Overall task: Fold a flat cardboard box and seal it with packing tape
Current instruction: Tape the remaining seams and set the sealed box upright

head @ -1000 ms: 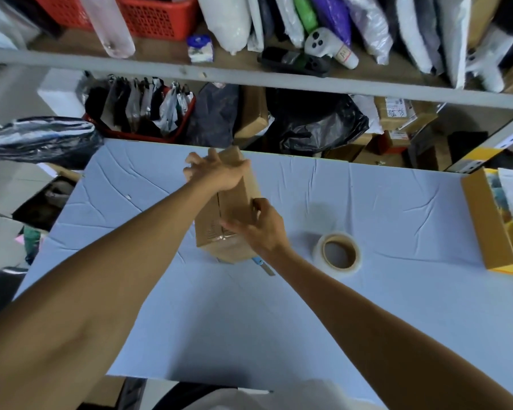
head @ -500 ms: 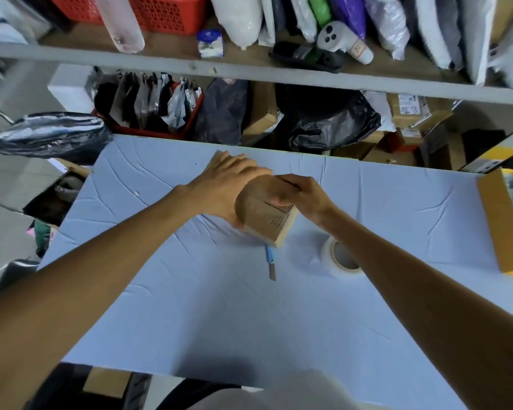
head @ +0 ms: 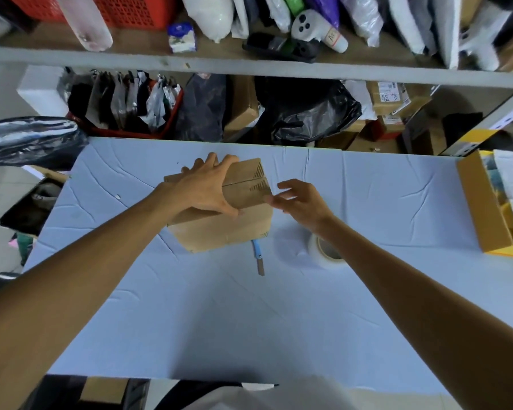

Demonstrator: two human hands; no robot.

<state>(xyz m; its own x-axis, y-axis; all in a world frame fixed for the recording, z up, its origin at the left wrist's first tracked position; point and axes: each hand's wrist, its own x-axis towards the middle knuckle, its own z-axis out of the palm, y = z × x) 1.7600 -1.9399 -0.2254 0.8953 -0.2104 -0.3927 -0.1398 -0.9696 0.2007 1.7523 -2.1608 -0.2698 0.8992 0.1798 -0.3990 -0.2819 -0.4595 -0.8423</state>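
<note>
Left hand (head: 203,187): clasping top of cardboard box (head: 228,232), fingers reaching over far edge, thumb pressing near face. Right hand (head: 299,201): fingers loosely spread, tips touching box's right end. Box sitting mid-table (head: 249,321); blue-handled cutter (head: 256,255) and tape roll (head: 326,251) lying just beside.

Red basket (head: 137,13), black plastic bag (head: 308,113), open yellow box (head: 483,208)

Brown cardboard box (head: 219,232) with rows of short dark printed stripes at one end. Pale blue table cover (head: 249,335). Utility knife (head: 256,250) with a light blue handle. Whitish packing tape roll (head: 316,250). Red lattice-patterned basket (head: 137,10). Glossy black plastic bag (head: 308,113). Mustard-yellow box (head: 483,208).
</note>
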